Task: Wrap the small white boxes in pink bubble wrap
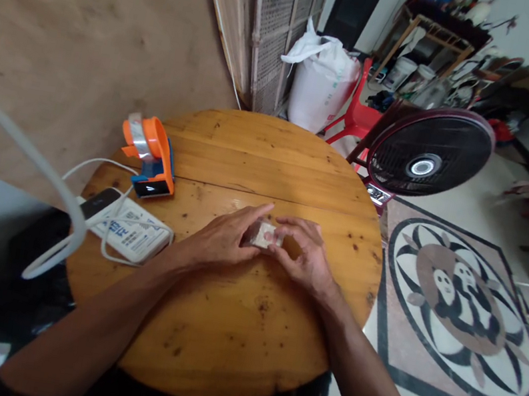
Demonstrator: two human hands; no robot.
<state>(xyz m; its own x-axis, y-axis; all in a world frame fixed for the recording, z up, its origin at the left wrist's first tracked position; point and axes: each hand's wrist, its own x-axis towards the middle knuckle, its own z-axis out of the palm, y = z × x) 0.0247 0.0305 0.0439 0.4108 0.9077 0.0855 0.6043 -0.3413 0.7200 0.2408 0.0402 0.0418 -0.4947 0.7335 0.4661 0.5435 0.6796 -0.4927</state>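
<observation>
A small clear-sided pack (265, 234) with a pale face and a reddish mark lies between my hands, low over the middle of the round wooden table (223, 326). My left hand (225, 235) is curled against its left end, with the thumb near the front edge. From the other side my right hand (306, 252) pinches the right end between thumb and fingers. What is inside the pack cannot be made out. Parts of both ends are hidden by my fingers.
At the table's left stand an orange and blue tape dispenser (156, 163) and a white printed box (137, 231) with a dark phone-like device (100, 203) and white cable. A fan (429, 151), red chair (358, 116) and white sack (321, 86) are beyond the table.
</observation>
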